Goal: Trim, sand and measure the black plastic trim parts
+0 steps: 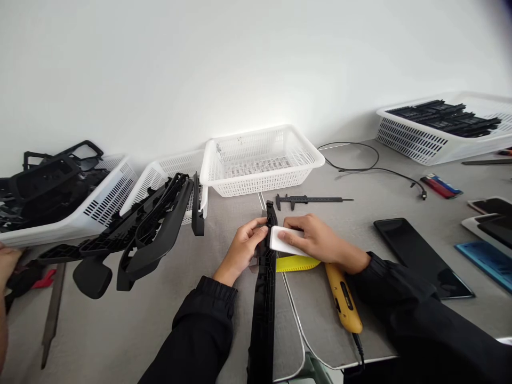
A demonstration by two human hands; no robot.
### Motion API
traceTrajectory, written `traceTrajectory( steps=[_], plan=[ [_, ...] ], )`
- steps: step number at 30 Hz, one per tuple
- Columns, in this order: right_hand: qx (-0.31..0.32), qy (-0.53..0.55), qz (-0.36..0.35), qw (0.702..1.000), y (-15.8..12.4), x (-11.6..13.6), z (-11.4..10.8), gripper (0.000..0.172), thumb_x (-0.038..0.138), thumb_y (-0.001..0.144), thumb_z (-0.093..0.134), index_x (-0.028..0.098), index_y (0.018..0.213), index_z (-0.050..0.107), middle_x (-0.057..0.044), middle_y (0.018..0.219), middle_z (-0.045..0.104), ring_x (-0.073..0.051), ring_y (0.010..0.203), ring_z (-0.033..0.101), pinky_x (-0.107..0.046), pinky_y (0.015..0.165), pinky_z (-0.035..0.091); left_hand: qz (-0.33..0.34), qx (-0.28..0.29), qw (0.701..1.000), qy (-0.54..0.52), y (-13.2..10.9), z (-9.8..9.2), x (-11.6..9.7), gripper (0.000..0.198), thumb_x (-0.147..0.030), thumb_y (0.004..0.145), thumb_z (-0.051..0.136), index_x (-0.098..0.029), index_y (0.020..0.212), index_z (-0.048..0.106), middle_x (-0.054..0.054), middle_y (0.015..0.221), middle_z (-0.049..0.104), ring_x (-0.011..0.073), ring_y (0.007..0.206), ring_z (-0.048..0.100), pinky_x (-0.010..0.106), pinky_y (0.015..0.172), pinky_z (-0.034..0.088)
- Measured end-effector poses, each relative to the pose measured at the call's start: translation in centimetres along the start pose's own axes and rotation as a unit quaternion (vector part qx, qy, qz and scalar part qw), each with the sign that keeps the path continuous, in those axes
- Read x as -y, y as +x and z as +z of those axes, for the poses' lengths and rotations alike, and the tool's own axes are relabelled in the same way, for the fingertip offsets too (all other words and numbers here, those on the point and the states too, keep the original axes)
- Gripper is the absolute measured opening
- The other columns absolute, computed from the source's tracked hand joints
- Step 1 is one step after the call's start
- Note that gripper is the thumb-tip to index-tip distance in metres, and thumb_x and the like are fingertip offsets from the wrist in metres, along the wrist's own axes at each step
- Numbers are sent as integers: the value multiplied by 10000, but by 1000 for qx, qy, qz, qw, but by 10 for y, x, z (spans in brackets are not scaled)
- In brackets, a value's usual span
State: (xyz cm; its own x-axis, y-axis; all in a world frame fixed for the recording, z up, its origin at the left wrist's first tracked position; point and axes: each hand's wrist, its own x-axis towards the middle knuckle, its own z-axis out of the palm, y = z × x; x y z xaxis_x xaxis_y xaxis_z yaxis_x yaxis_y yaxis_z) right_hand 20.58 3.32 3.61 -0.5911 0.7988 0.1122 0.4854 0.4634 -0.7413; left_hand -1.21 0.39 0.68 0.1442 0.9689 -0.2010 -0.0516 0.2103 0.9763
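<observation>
Black plastic runs between my two hands: a long, narrow strip, its far end raised toward the wall and its near end running off the bottom edge of the view. My left hand is closed on the strip near its far end, thumb and fingers pinched together. My right hand grips a white rounded block, thumb on top, with the block's end against the right side of the strip. Both my sleeves are black.

Just below my right hand lies a flat yellow piece, and beside it a yellow handheld tool with a black cord. Past the strip's far end, a dark caliper lies flat on the grey bench.

Farther out, a white basket stands against the wall. Left of it, a second white basket has long black parts jutting over its front; next to that, a third is heaped with black frames. At the far left edge, another person's hand shows, near a flat metal file.

To my right lie a dark phone, a thin black cable and a white basket of black pieces.
</observation>
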Motion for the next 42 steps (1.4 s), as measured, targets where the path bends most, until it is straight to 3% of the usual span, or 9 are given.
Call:
traceTrajectory(
  steps=[3, 10, 16, 21, 28, 34, 40, 42],
  plan=[
    [-30, -12, 15, 999, 0, -2, -1, 481, 559, 1029, 495, 219, 696, 426, 27, 651, 467, -134, 603, 432, -305, 593, 274, 3, 4, 1000, -4, 0, 0, 0, 589, -577, 811, 801, -155, 1217, 737, -4, 736, 631, 118, 589, 514, 227, 546, 385],
    [28, -11, 8, 1000, -1, 7, 8, 491, 587, 1030, 497, 217, 710, 469, 16, 648, 506, -137, 602, 441, -315, 599, 265, 1, -5, 1000, -11, 0, 1, -1, 588, -549, 806, 808, -146, 1227, 730, 0, 741, 638, 141, 637, 534, 240, 571, 411],
    [-13, -17, 18, 1000, -1, 3, 2, 481, 561, 1027, 505, 218, 695, 452, 23, 630, 484, -134, 591, 438, -308, 588, 273, -1, -4, 1000, -9, 1, 0, 1, 591, -577, 815, 800, -156, 1225, 741, 0, 740, 641, 128, 604, 528, 237, 564, 406],
    [33, 2, -6, 999, -1, 7, 5, 487, 586, 1032, 498, 215, 718, 473, 28, 635, 480, -133, 591, 440, -310, 596, 272, 1, -1, 1000, -16, 1, 0, 2, 612, -571, 814, 806, -151, 1252, 723, 1, 738, 638, 143, 634, 545, 242, 583, 418],
    [-53, -18, 19, 998, 1, -3, -1, 497, 569, 1035, 482, 225, 685, 402, 23, 642, 460, -141, 608, 431, -307, 593, 269, 2, 12, 1000, -9, 0, 1, -2, 564, -569, 832, 787, -153, 1209, 740, 1, 742, 632, 117, 585, 505, 231, 549, 385],
    [31, 12, -10, 999, -1, 6, 5, 505, 606, 1025, 508, 214, 707, 484, 28, 622, 476, -134, 576, 435, -305, 580, 272, 4, -8, 1000, -7, 0, 0, 1, 586, -553, 815, 805, -157, 1240, 729, 7, 776, 653, 139, 642, 543, 237, 576, 412],
    [-67, -12, 30, 997, 2, -6, -6, 522, 597, 1039, 470, 223, 679, 420, 16, 638, 473, -144, 604, 438, -310, 584, 274, 8, 19, 1000, -5, 0, 0, -1, 574, -579, 824, 791, -154, 1207, 744, -5, 726, 622, 126, 605, 523, 235, 569, 397],
    [-71, -13, 36, 997, 2, -7, -7, 520, 595, 1042, 463, 225, 681, 408, 19, 639, 462, -144, 605, 434, -312, 585, 276, 5, 20, 1000, -3, 0, 0, -1, 578, -575, 818, 799, -150, 1206, 743, -4, 727, 622, 124, 603, 520, 234, 568, 397]
  ],
)
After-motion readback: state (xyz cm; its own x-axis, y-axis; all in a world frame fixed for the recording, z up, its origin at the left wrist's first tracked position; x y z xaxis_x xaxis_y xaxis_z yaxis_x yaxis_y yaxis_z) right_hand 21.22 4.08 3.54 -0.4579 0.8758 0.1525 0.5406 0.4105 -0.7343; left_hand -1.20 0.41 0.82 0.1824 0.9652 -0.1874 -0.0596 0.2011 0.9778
